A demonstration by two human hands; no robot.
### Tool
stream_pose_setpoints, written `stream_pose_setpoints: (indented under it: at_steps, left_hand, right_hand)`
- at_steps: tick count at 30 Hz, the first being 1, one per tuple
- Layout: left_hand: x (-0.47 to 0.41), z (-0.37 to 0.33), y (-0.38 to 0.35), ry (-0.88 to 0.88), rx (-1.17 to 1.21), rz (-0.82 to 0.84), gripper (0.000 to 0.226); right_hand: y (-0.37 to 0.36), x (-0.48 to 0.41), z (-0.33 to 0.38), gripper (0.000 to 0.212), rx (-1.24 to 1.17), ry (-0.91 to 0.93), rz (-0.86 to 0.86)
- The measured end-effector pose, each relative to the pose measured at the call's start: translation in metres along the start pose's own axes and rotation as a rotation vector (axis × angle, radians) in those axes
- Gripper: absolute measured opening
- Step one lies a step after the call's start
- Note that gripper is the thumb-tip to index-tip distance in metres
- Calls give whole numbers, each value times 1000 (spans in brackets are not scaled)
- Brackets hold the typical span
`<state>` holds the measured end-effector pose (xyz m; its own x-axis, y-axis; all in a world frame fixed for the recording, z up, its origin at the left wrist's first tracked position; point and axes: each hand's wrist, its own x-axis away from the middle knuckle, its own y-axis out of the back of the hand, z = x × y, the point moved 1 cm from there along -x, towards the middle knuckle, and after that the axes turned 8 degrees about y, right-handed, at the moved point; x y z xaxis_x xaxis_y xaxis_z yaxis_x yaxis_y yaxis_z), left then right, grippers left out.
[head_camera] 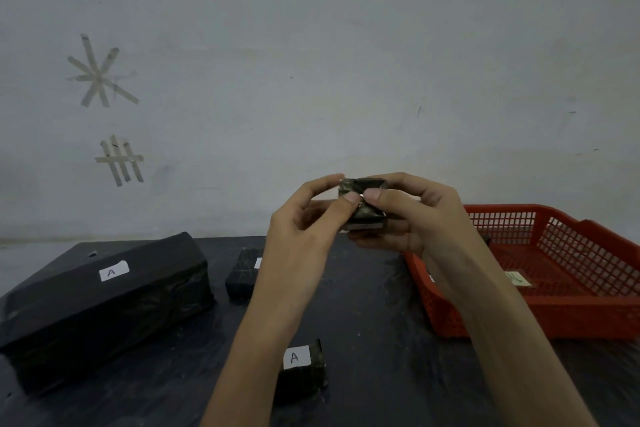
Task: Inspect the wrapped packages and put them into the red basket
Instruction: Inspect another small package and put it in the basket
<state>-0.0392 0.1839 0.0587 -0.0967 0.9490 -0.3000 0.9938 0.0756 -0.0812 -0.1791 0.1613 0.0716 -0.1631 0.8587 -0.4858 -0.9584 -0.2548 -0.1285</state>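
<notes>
A small black wrapped package (363, 199) is held up above the table between both hands. My left hand (304, 222) pinches its left side with thumb and fingers. My right hand (412, 215) grips its right side and cups it from below. The red basket (585, 312) stands on the table to the right, behind my right forearm. A large black wrapped package (104, 302) with an "A" label lies at the left. A small wrapped package (242, 274) sits behind my left forearm. Another small one (304, 371) with an "A" label lies near the front.
The table (374, 350) has a dark cover. A pale label (517, 278) lies on the basket floor. A grey wall with tape marks (100, 76) rises behind the table's far edge.
</notes>
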Motion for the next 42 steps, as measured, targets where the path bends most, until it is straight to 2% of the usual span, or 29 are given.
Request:
stream_pose_setpoints:
  at_steps: [2, 7, 11, 14, 18, 22, 25, 27, 29, 35, 39, 42]
  left_hand:
    - [0, 0, 1, -26, -14, -20, 13]
    - [-1, 4, -3, -49, -35, -70, 10]
    - [-4, 10, -5, -11, 39, -106, 16]
    - [-5, 16, -11, 34, 26, -84, 23]
    - [-3, 34, -26, 94, -144, -23, 33]
    - [1, 54, -43, 110, -338, 36, 42]
    - [7, 73, -57, 83, -494, 137, 50]
    - [13, 84, -66, 78, -593, 227, 53]
    - [16, 94, -73, 75, -670, 286, 54]
    - [18, 111, -79, 108, -738, 333, 51]
    - [17, 113, -80, 88, -749, 328, 54]
    - [16, 115, -80, 80, -763, 325, 57]
  right_hand:
    - [-1, 1, 0, 21, 10, -9, 41]
    - [1, 0, -1, 22, 17, -10, 24]
    - [4, 1, -1, 50, 45, -40, 116]
    - [9, -3, -6, 45, 124, -50, 78]
    - [38, -7, -3, 37, 209, -92, -21]
    - [93, -8, -8, 32, 479, -171, -189]
    - [132, -6, -24, 37, 698, -285, -262]
    - [151, -4, -34, 49, 766, -394, -304]
    - [166, 0, -43, 52, 812, -465, -356]
    - [186, 3, -59, 22, 885, -555, -348]
    - [184, 0, -67, 38, 1002, -524, -293]
    - [176, -4, -74, 30, 1027, -570, -310]
